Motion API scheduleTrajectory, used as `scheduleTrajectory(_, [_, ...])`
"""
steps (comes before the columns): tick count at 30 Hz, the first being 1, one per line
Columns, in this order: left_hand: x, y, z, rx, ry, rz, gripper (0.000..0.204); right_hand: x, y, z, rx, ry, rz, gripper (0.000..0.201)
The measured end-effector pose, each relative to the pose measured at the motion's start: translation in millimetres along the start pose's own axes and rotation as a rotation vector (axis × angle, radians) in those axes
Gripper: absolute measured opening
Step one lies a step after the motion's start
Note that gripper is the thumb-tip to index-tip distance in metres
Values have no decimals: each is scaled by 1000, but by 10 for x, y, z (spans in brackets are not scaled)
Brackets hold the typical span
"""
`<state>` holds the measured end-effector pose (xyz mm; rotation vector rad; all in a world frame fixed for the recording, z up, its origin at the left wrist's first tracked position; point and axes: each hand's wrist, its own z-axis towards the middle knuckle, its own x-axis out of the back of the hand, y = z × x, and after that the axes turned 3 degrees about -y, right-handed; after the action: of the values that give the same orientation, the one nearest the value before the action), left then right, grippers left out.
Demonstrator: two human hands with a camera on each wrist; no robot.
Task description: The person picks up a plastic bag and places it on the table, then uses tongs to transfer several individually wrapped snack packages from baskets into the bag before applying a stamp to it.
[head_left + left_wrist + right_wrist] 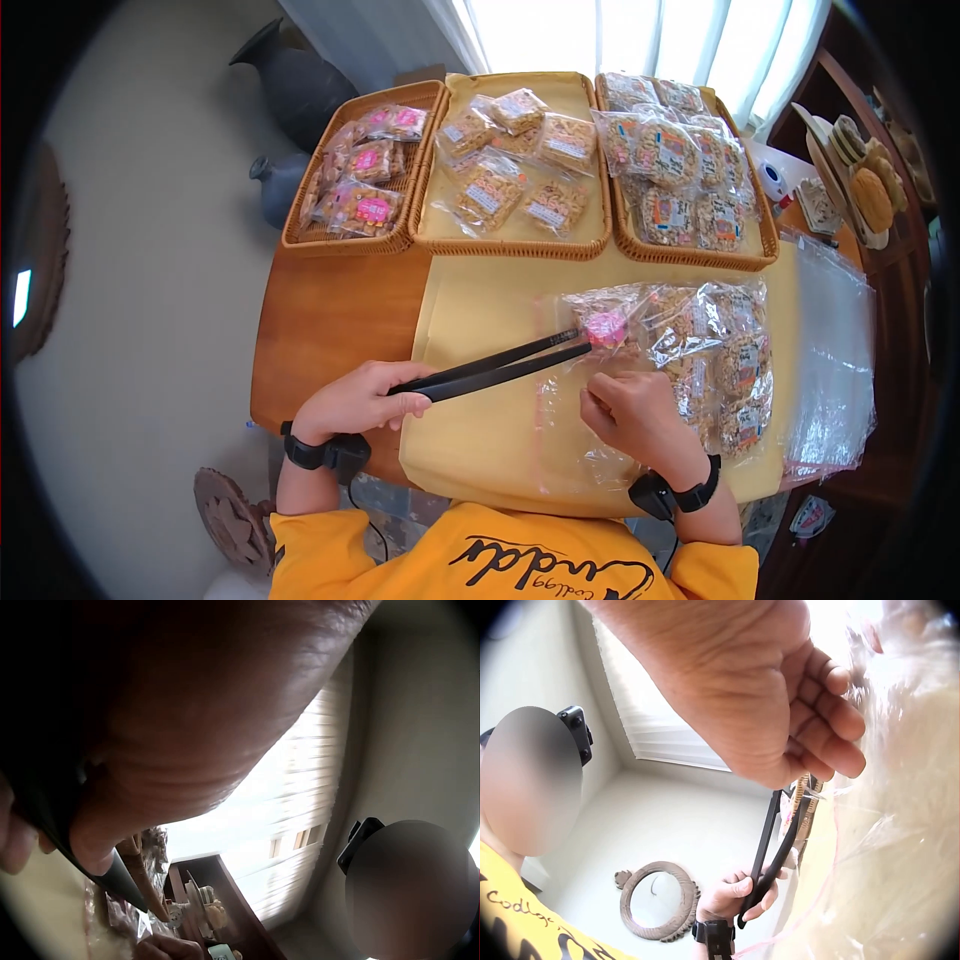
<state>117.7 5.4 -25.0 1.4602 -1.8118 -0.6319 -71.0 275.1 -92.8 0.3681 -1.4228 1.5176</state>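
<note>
In the head view, my left hand (358, 400) grips long black tongs (490, 372) by their handle end. The tongs point right, with their tips at a snack packet with a pink label (606, 328), inside the mouth of a large clear plastic bag (572, 440). Rows of wrapped snack packets (742, 365) fill the bag's right part. My right hand (635, 415) lies over the bag's near side, fingers curled and pinching its film. The right wrist view shows those curled fingers (832, 742) at the shiny film; the thumb is hidden.
Behind the bag stand three wicker trays: the left tray (413, 215) has pink-labelled packets, the middle tray (515, 248) and right tray (690, 258) other packets. Flat clear bags (825, 370) lie at the table's right edge. Dark vases (300, 90) stand at the back left.
</note>
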Motion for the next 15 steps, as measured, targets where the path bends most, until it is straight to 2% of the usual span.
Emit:
scheduleTrajectory(3, [227, -24, -223, 38, 40, -8, 34, -2, 9, -1, -11, -22, -30, 18])
scheduleTrajectory(5, [420, -104, -421, 60, 166, -178, 37, -1, 2, 4, -4, -23, -33, 18])
scheduleTrajectory(6, [511, -158, -502, 62, 174, -177, 37, 2, -2, 8, -9, -27, -42, 18])
scheduleTrajectory(9, [781, -387, -688, -83, 553, -222, 44, 11, -16, 21, 4, -14, -54, 17])
scheduleTrajectory(10, [883, -456, -735, -82, 557, -223, 44, 11, -20, 26, 8, -15, -52, 17])
scheduleTrajectory(12, [1110, -536, -793, -41, 791, -71, 41, 12, -26, 34, 15, -1, -45, 17])
scheduleTrajectory(13, [1198, -539, -818, -42, 793, -72, 41, 11, -22, 32, 17, -2, -46, 17])
scheduleTrajectory(15, [1361, -520, -829, 74, 859, 32, 40, 7, -11, 24, 4, -14, -42, 16])
